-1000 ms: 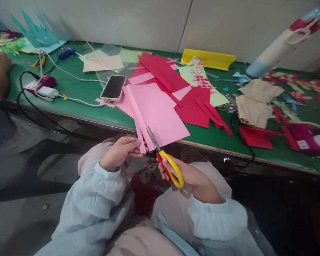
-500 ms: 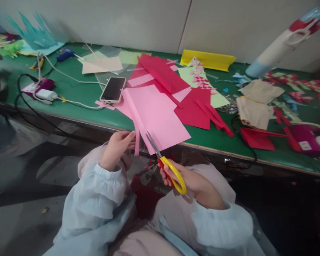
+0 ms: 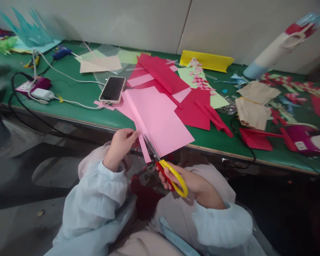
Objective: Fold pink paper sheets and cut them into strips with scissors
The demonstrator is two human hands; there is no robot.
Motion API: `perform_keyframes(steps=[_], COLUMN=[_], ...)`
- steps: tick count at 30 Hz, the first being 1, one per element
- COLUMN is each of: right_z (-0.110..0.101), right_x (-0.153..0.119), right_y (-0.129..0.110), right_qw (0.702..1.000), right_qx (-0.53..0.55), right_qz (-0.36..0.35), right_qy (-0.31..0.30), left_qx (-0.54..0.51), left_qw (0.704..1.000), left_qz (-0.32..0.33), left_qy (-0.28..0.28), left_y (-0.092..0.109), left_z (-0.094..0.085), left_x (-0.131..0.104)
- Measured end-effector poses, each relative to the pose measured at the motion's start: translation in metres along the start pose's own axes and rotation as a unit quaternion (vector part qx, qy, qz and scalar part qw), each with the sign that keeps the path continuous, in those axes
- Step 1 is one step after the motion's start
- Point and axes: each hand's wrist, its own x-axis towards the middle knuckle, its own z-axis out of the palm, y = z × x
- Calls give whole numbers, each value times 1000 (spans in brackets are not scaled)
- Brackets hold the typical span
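My right hand (image 3: 180, 179) grips a pair of scissors (image 3: 173, 181) by its yellow and red handles. Their blades point up and left, at the near edge of a pink paper sheet (image 3: 162, 122). Along the sheet's left side runs a narrow pink strip (image 3: 144, 148), its near end hanging past the table edge. Thumb and fingers of my left hand (image 3: 122, 144) pinch the strip's edge, just left of the blades. Beneath and behind the sheet lie red papers (image 3: 173, 76), partly covered.
A phone (image 3: 112, 89) rests left of the pink sheet on the green table (image 3: 88, 117). White and black cables run to a purple power strip (image 3: 33, 87). To the right are beige gloves (image 3: 256, 106) and a tall bottle (image 3: 277, 51). A yellow folded strip (image 3: 206, 61) stands by the wall.
My left hand has moved slightly right, toward the blades. The strip's loose end has swung right, and the pink sheet's near corner has shifted a little right.
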Motion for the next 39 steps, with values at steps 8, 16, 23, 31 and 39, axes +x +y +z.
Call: perform_keyframes(steps=[8, 16, 23, 31, 39], right_z=[-7, -10, -6, -6, 0], right_x=[-15, -46, -69, -77, -80], right_y=[10, 17, 7, -28, -42], right_qw=[1000, 997, 996, 992, 981], right_qx=[-19, -73, -69, -102, -166], right_qz=[17, 29, 59, 74, 95], right_qy=[-14, -7, 1, 18, -34], left_qx=[-42, 44, 95, 105, 81], left_qw=[997, 990, 982, 982, 989], left_qz=[14, 83, 115, 125, 105], left_qy=[-68, -105, -119, -97, -60], left_y=[3, 4, 6, 1, -2], left_z=[9, 20, 23, 16, 15], left_x=[-15, -25, -29, -29, -26])
